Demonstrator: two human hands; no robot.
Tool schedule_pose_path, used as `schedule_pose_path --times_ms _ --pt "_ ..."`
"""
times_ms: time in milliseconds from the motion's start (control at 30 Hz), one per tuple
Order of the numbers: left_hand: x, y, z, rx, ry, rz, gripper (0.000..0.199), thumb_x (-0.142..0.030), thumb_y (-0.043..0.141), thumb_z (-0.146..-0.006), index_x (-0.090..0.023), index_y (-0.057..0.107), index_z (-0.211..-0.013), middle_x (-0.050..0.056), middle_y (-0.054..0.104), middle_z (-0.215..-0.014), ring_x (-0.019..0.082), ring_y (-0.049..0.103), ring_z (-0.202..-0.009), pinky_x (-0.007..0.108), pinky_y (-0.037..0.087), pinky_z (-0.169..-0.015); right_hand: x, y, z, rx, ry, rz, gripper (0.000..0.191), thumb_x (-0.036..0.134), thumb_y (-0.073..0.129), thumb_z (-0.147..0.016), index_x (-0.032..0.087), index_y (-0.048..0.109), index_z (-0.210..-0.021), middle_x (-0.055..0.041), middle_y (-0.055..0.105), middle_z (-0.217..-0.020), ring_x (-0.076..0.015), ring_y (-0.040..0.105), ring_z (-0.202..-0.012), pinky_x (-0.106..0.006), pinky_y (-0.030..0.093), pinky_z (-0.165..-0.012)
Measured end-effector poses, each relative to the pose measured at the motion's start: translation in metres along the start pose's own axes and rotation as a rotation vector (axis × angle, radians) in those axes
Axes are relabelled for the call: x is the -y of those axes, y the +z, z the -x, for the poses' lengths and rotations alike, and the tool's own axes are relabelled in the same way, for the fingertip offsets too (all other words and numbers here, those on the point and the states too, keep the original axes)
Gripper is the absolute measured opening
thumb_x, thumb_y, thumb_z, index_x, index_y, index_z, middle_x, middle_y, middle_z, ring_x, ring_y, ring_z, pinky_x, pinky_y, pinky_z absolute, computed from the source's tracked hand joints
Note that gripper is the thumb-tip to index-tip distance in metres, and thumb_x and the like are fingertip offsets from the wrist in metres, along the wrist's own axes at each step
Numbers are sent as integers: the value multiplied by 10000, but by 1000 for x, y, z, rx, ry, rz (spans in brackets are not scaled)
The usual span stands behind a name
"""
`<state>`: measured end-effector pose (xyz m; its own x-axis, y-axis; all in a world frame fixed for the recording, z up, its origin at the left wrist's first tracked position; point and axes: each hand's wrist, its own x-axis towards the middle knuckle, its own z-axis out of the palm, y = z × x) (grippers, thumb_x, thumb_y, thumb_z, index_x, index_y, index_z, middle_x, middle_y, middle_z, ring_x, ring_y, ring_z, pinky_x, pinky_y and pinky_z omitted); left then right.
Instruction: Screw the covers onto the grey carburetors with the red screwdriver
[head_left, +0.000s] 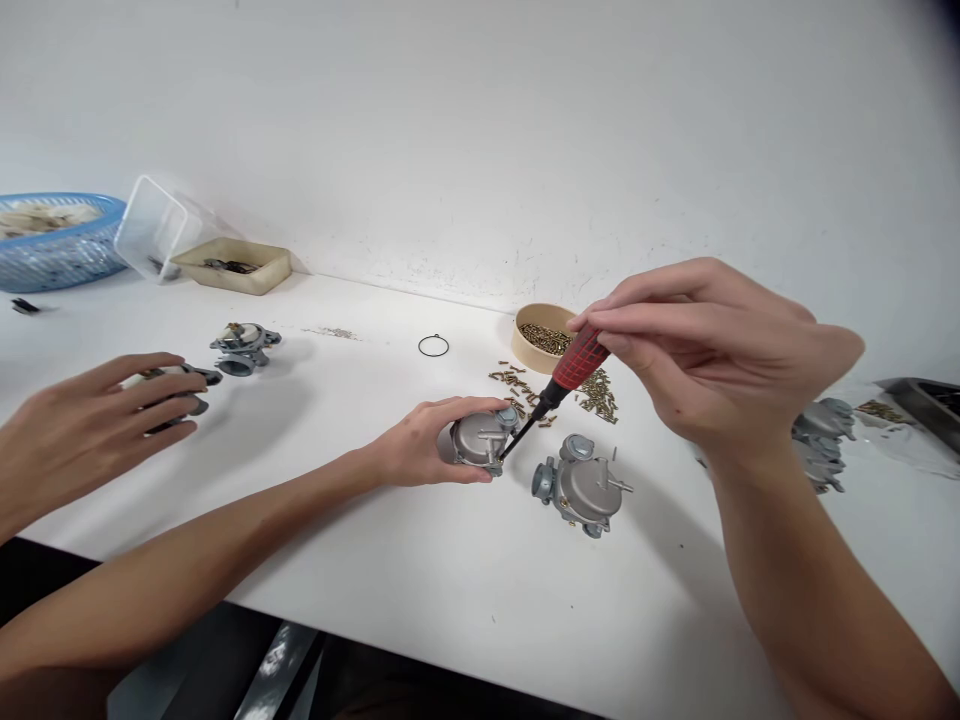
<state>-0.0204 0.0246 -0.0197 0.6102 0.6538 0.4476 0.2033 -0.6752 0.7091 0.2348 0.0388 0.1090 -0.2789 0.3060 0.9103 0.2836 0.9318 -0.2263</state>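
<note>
My left hand [420, 440] is wrapped round a grey metal carburetor [476, 438] at the middle of the white table. Between the thumb and fingers of my right hand [697, 350] is the red handle of a screwdriver [576, 362]. Its black shaft slants down to the left, and the tip meets the lower right edge of the held carburetor, at a small brass-coloured screw. Just right of it, a second carburetor [592, 490] rests on the table. Loose brass screws [598, 396] lie behind, beside a round tan container [525, 348] of screws.
At the left, another person's hand [97, 430] holds a carburetor. An open carburetor [241, 350] stands beyond it. A black ring gasket [433, 346] lies mid-table. Along the wall are a blue basket [60, 260] and a beige tray [262, 272]. More carburetors [825, 430] sit at the right.
</note>
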Motion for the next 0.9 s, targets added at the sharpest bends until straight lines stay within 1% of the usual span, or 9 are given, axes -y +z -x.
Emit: schedule_pose_path --times_ms 133,233,300,367,500,633,700,767,900 --pt "5 1 1 -16 3 -9 750 -409 839 -834 -218 522 -1486 114 670 -1412 302 682 -1239 443 541 -1112 11 9 1 39 -30 -52 389 75 759 -846 332 801 -1135 -14 783 -1088 -205 764 -801 -366 673 -662" --pt "9 2 2 6 -5 -22 755 -418 838 -839 -230 518 -1496 124 687 -1378 301 690 -1216 457 553 -1086 15 19 5 174 -16 -222 458 75 690 -889 320 734 -1274 -22 788 -1111 -205 769 -838 -411 693 -785" --pt "10 1 2 19 12 -28 734 -415 827 -853 -236 524 -1497 123 692 -1360 299 692 -1199 455 564 -1060 15 24 8 283 44 -342 502 88 648 -917 328 673 -1356 -27 777 -1149 -202 769 -869 -415 698 -786" --pt "9 1 2 25 50 -24 695 -403 818 -866 -237 545 -1483 126 685 -1364 296 686 -1198 444 576 -1036 13 25 9 331 104 -389 516 107 671 -916 351 653 -1371 -21 771 -1133 -192 763 -869 -395 699 -755" --pt "7 0 0 40 81 -8 547 -368 804 -886 -241 640 -1393 119 692 -1337 284 679 -1207 425 577 -1039 12 22 9 300 98 -337 538 157 818 -833 362 688 -1313 -6 753 -967 -174 737 -811 -354 676 -746" --pt "9 2 1 34 70 -5 527 -385 807 -881 -251 665 -1370 130 680 -1337 295 670 -1233 442 566 -1068 15 24 10 371 148 -424 529 157 724 -899 341 629 -1386 -43 732 -1162 -197 736 -945 -376 683 -784" --pt "11 2 1 26 85 10 520 -384 803 -884 -255 664 -1368 129 684 -1327 289 679 -1213 433 574 -1055 15 27 12 305 176 -428 575 135 732 -886 359 607 -1400 -35 720 -1190 -193 732 -935 -380 685 -782" --pt "11 2 1 22 92 17 517 -382 803 -883 -255 665 -1365 127 687 -1316 283 687 -1186 425 583 -1037 15 30 13 229 141 -408 597 113 785 -834 362 638 -1357 -26 719 -1152 -177 724 -857 -376 679 -770" --pt "10 1 0 39 72 -9 518 -392 803 -883 -248 667 -1362 128 683 -1302 281 684 -1173 425 578 -1030 13 28 12 333 132 -438 530 105 732 -864 311 649 -1345 -61 707 -1203 -184 723 -882 -388 672 -784"
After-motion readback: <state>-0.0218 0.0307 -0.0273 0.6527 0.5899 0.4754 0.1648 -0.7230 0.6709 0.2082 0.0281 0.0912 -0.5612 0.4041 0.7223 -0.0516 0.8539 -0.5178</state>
